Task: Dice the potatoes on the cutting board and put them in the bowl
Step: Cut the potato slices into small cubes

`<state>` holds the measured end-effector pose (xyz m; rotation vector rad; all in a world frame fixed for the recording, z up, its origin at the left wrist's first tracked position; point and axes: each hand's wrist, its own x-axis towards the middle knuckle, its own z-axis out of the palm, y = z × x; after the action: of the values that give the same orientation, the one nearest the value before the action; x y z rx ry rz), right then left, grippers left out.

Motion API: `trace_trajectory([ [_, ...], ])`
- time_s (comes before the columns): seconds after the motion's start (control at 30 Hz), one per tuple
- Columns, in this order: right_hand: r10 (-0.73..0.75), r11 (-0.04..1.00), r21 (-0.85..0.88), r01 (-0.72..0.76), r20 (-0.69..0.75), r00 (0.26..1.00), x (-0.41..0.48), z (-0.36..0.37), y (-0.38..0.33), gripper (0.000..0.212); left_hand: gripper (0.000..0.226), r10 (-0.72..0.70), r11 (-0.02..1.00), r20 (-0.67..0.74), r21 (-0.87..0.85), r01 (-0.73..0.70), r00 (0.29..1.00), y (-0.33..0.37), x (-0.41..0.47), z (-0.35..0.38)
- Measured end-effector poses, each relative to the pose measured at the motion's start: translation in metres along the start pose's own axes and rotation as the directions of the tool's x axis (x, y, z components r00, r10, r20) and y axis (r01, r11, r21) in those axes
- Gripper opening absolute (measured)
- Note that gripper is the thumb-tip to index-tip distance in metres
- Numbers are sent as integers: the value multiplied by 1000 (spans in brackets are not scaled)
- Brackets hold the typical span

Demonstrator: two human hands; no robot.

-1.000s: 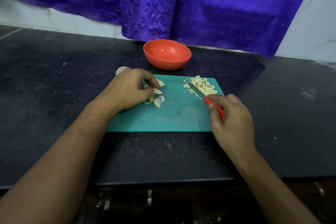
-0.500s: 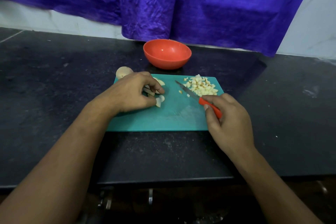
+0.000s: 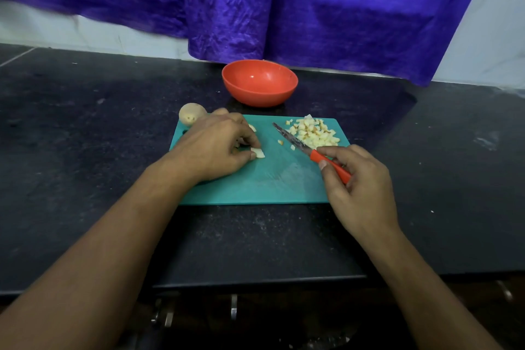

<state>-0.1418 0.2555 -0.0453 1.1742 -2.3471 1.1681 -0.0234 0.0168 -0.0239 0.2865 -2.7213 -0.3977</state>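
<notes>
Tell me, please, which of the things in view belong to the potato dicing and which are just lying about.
Part of the job: cutting board, knife in the right hand, potato slices held by the left hand, diced pile, whole potato, orange bowl.
Just lying about: purple cloth, black counter.

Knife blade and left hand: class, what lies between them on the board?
Head view: bare cutting board and one stray potato cube beside the knife blade.

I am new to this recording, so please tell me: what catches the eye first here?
The purple cloth across the back wall, then the empty red bowl below it. On the teal board, the left hand holds potato pieces and the right hand grips a knife beside the dice.
</notes>
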Motion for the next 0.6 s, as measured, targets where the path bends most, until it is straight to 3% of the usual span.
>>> trace_trajectory([
  [0.3,14,1000,17,-14,-10,1000,0,1,1,26,9,47,996,-123,77,-37,991,18,8,16],
  [0.5,25,999,43,-23,-31,999,0,1,1,25,19,-35,991,-58,-128,27,998,6,3,4],
  [0.6,27,999,47,-25,-28,999,1,1,2,25,27,-94,988,6,-123,94,996,-2,-1,-5],
])
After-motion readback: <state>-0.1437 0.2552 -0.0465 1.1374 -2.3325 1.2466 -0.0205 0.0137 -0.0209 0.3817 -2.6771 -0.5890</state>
